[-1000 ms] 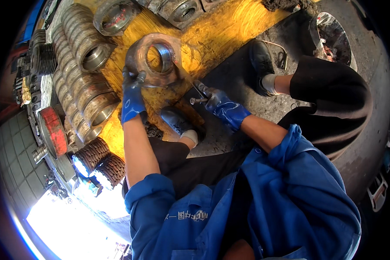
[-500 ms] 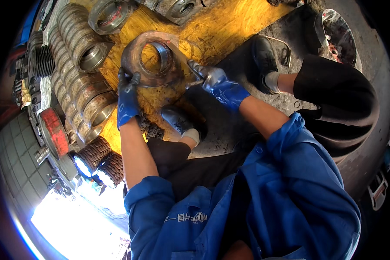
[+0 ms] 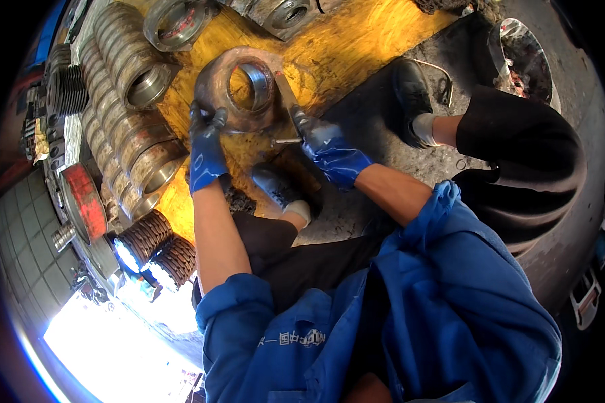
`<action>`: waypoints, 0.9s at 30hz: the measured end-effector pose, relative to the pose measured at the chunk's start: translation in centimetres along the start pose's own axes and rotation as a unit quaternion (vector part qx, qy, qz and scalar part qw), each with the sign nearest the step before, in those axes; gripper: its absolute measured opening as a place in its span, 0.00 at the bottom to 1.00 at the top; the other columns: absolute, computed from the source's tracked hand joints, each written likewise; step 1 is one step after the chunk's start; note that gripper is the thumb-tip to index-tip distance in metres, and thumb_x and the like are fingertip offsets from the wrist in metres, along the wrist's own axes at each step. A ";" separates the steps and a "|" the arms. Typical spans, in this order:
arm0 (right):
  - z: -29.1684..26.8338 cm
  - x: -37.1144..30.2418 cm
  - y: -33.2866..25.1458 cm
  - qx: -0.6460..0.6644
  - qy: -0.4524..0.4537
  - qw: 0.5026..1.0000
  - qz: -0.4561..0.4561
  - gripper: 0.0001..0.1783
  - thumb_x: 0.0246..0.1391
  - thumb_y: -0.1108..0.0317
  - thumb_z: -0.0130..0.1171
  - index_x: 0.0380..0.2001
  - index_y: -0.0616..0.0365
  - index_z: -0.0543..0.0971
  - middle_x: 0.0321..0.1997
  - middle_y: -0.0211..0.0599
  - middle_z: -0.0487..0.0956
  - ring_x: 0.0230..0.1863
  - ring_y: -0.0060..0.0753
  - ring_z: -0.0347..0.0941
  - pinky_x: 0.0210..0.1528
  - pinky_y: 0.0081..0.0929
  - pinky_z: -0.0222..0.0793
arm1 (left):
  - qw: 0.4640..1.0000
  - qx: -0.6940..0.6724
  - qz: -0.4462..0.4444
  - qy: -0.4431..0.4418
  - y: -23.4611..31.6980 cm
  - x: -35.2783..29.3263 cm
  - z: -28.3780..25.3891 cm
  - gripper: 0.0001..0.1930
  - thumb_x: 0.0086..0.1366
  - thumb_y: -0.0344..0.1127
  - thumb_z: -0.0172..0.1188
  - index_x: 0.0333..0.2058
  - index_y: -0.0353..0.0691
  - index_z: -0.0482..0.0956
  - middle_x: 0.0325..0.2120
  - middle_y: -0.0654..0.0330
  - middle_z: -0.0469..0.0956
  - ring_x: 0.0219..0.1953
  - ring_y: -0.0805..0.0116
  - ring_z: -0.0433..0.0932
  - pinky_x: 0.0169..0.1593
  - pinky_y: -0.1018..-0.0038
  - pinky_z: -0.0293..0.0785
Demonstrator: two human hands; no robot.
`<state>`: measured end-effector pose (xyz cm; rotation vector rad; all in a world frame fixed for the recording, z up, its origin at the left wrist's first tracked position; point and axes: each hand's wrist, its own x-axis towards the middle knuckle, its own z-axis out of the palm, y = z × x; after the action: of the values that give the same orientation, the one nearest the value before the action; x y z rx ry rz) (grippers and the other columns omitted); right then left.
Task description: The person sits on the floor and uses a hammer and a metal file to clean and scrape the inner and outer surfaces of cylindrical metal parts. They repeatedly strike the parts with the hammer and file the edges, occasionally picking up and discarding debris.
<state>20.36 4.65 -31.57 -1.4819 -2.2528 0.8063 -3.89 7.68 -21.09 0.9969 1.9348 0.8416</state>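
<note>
A thick, brown-stained metal ring (image 3: 225, 74) with a bright bore stands on the yellow surface in front of me. My left hand (image 3: 207, 148), in a blue coated glove, grips its near left edge, thumb and fingers apart around the rim. My right hand (image 3: 326, 148), gloved the same way, is closed on a flat metal strip-shaped tool (image 3: 286, 94), whose far end meets the ring's right edge. A short metal rod (image 3: 286, 141) sticks out leftward from under the right hand; whether it belongs to the tool, I cannot tell.
Rows of similar rings (image 3: 144, 87) lie stacked at the left, with more at the far edge. Ribbed dark cylinders (image 3: 144, 238) and a red-faced disc (image 3: 84, 201) are nearer. A round bin (image 3: 528, 60) of scraps stands far right. My shoes (image 3: 410, 87) flank a dark mat.
The ring has tilted and shifted slightly right. My right hand has moved left and a little nearer me, and the tool now stands steeper against the ring's edge. My left hand followed the ring.
</note>
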 end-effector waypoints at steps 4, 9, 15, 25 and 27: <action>0.3 1.7 -2.0 -0.033 -0.050 0.997 0.045 0.26 0.52 0.69 0.49 0.56 0.57 0.68 0.37 0.48 0.80 0.33 0.48 0.78 0.31 0.45 0.73 | 1.000 -0.001 0.002 0.004 0.7 -0.4 0.4 0.40 0.63 0.39 0.60 0.66 0.33 0.48 0.56 0.46 0.68 0.53 0.60 0.69 0.56 0.70 0.64; -0.4 2.5 -2.9 -0.039 0.002 0.998 -0.044 0.25 0.56 0.68 0.46 0.59 0.55 0.65 0.34 0.46 0.80 0.31 0.48 0.78 0.27 0.44 0.73 | 0.998 0.046 0.009 0.036 0.7 -0.5 0.5 0.42 0.60 0.42 0.63 0.66 0.33 0.51 0.49 0.49 0.72 0.48 0.61 0.71 0.53 0.70 0.67; -4.4 3.2 -5.0 0.004 -0.007 0.995 -0.103 0.35 0.44 0.73 0.58 0.59 0.56 0.63 0.33 0.46 0.77 0.31 0.48 0.76 0.28 0.43 0.72 | 0.998 0.049 0.007 0.039 0.3 -0.2 0.3 0.43 0.59 0.42 0.65 0.66 0.35 0.51 0.48 0.51 0.72 0.46 0.63 0.71 0.50 0.70 0.68; -8.6 -1.5 -6.5 0.112 -0.007 0.980 -0.165 0.39 0.47 0.70 0.57 0.64 0.54 0.58 0.35 0.45 0.78 0.32 0.50 0.77 0.29 0.45 0.69 | 0.997 -0.079 -0.009 0.018 0.7 -0.8 0.6 0.42 0.59 0.36 0.66 0.66 0.36 0.52 0.45 0.55 0.72 0.44 0.64 0.71 0.47 0.70 0.70; -8.5 -2.0 -6.7 0.136 0.024 0.976 -0.171 0.38 0.44 0.77 0.56 0.63 0.54 0.62 0.36 0.48 0.78 0.33 0.52 0.77 0.30 0.43 0.72 | 0.997 -0.068 -0.015 0.017 1.6 -1.2 0.6 0.42 0.59 0.37 0.66 0.66 0.37 0.52 0.45 0.55 0.72 0.44 0.64 0.71 0.46 0.70 0.70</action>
<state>20.90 3.17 -20.69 -0.9478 -2.1711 0.9110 -2.37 7.50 -19.69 0.8758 1.8889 0.9633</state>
